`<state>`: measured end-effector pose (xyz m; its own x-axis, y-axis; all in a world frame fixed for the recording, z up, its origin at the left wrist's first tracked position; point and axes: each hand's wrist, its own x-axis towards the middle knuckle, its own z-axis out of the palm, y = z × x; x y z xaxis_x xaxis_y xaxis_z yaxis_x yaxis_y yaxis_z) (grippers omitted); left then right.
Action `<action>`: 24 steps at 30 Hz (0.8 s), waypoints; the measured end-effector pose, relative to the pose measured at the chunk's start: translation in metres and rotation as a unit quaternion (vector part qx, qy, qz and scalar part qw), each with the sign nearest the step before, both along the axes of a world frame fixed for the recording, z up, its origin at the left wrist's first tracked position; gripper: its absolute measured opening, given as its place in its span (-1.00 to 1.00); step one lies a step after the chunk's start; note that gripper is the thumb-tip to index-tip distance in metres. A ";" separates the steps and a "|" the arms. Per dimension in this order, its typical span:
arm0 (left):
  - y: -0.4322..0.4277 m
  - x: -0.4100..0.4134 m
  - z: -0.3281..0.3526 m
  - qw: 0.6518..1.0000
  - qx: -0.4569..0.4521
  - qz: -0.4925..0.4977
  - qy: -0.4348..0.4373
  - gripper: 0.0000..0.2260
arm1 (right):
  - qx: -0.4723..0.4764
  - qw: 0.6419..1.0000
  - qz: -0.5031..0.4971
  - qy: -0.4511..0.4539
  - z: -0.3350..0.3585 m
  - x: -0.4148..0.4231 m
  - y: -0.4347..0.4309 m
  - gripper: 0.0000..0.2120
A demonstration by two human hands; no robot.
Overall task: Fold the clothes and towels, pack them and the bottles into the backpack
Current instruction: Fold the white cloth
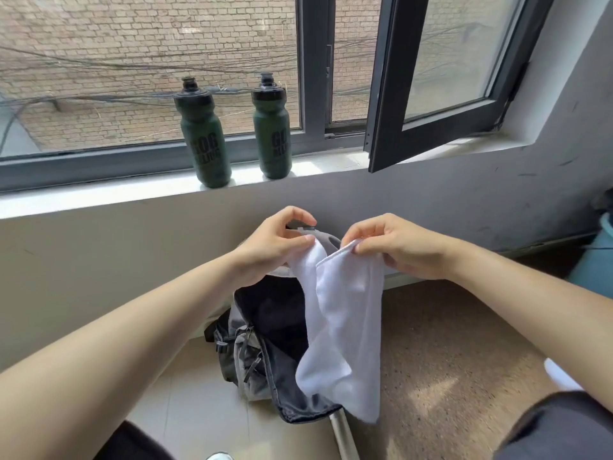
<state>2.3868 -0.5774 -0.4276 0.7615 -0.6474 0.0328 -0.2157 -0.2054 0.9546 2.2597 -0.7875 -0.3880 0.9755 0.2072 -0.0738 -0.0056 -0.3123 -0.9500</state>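
Note:
A white towel hangs in the air below both hands. My left hand pinches its upper left corner and my right hand pinches its upper right edge. Under the towel, on the tiled floor against the wall, lies a grey and black backpack with its dark inside open; the towel covers part of it. Two dark green bottles stand upright on the white window sill, one on the left and one on the right.
A window sash swings inward over the sill at the right. A brown speckled surface lies at the lower right, with a white cloth at its edge. A teal object stands by the right wall.

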 end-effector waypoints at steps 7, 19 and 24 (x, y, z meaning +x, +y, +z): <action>-0.005 -0.027 0.019 0.976 0.047 -0.177 0.115 -0.71 | 0.052 0.996 -0.065 -0.033 0.004 -0.003 -0.008 -0.93; -0.002 -0.024 0.017 0.999 0.005 -0.044 -0.025 -0.80 | -0.186 0.974 -0.111 -0.059 -0.011 0.000 -0.027 -0.92; -0.002 -0.022 0.020 0.999 0.005 -0.025 -0.046 -0.82 | -0.235 0.966 -0.096 -0.055 -0.015 0.003 -0.027 -0.83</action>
